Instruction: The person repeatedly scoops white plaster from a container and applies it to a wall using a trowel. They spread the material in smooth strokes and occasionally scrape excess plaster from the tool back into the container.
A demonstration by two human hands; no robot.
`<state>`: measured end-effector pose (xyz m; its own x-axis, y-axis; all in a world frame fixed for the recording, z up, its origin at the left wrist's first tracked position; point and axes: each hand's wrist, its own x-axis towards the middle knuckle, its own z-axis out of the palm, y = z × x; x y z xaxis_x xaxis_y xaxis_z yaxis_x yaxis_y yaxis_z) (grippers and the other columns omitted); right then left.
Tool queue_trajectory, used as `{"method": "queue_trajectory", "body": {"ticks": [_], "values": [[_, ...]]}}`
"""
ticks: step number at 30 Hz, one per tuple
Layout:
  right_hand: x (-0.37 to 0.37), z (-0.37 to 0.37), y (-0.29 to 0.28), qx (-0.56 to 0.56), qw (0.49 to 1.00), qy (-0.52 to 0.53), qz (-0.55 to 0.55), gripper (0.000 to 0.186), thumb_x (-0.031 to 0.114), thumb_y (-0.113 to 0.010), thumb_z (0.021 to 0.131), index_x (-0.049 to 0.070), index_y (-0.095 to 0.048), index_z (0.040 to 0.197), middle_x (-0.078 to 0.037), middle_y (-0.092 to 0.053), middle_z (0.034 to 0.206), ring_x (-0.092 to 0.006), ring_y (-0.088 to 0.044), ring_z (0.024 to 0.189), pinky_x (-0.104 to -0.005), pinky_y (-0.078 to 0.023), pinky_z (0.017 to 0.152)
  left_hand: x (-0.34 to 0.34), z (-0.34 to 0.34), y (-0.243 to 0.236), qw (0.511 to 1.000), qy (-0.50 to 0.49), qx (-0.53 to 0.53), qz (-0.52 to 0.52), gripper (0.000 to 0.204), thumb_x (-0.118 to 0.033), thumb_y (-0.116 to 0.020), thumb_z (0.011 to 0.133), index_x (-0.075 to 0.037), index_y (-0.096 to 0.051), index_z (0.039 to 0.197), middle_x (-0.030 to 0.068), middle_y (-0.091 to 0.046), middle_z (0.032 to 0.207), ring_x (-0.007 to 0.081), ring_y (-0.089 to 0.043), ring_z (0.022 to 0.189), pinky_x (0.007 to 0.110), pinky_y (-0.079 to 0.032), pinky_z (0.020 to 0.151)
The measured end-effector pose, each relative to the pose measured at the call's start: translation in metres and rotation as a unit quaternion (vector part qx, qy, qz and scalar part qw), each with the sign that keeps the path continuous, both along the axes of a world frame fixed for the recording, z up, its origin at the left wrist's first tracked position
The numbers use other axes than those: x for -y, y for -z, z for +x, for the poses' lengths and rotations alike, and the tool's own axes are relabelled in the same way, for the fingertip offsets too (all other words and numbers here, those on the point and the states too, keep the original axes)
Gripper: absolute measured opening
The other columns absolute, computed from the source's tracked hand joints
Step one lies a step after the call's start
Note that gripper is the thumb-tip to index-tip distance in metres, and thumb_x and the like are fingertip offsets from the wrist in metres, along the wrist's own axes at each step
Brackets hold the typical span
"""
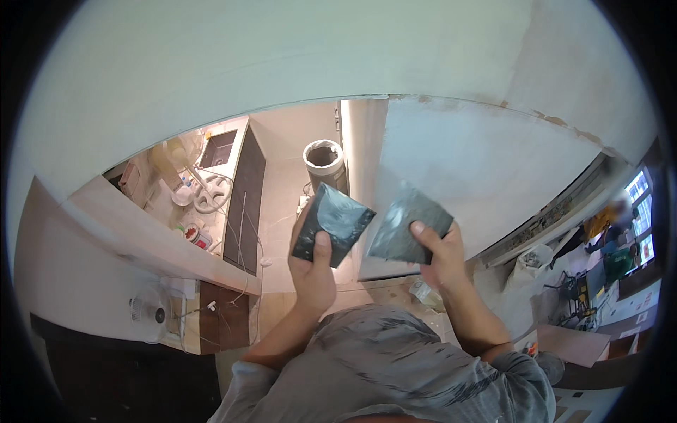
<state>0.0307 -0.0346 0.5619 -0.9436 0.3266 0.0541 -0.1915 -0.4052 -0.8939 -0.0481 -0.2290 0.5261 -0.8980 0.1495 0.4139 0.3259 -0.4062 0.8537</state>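
Note:
My left hand is closed on a dark, square putty spreader, thumb across its face. Pale, wet-looking putty is smeared over its upper part. In my right hand is a second putty spreader, greyish and streaked, its lower edge pinched under the thumb. Both blades are held up in front of my chest, tilted toward each other with a narrow gap between them. Beyond them stands a pale plastered wall, with patchy, flaking spots along its upper edge.
Through an opening at left, a counter holds a sink, a fan guard and containers. A tall cylinder stands on the floor beyond. A clear-bladed fan is at lower left. At right are a white sack, tools and people.

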Motion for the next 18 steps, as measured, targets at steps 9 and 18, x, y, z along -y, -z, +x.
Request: {"method": "queue_trajectory", "body": {"ticks": [9, 18], "values": [[0.020, -0.004, 0.004, -0.058, 0.987, 0.062, 0.133, 0.048, 0.003, -0.066, 0.092, -0.002, -0.055, 0.138, -0.008, -0.065, 0.123, -0.0119, -0.059, 0.111, -0.0285, -0.047, 0.098, -0.030, 0.028, 0.034, 0.994, -0.063, -0.059, 0.064, 0.074, -0.004, -0.061, 0.098, 0.000, -0.016, 0.157, 0.0171, -0.044, 0.144, 0.0237, -0.052, 0.126, 0.037, -0.043, 0.109], [0.003, -0.001, -0.007, -0.055, 0.976, 0.059, 0.202, 0.045, 0.001, -0.064, 0.091, -0.001, -0.059, 0.136, -0.009, -0.066, 0.121, -0.0124, -0.061, 0.107, -0.0282, -0.048, 0.096, -0.046, 0.028, 0.043, 0.993, -0.037, -0.111, -0.002, 0.071, 0.002, -0.060, 0.097, 0.004, -0.019, 0.155, 0.0173, -0.050, 0.140, 0.0205, -0.054, 0.123, 0.032, -0.045, 0.104]]}}
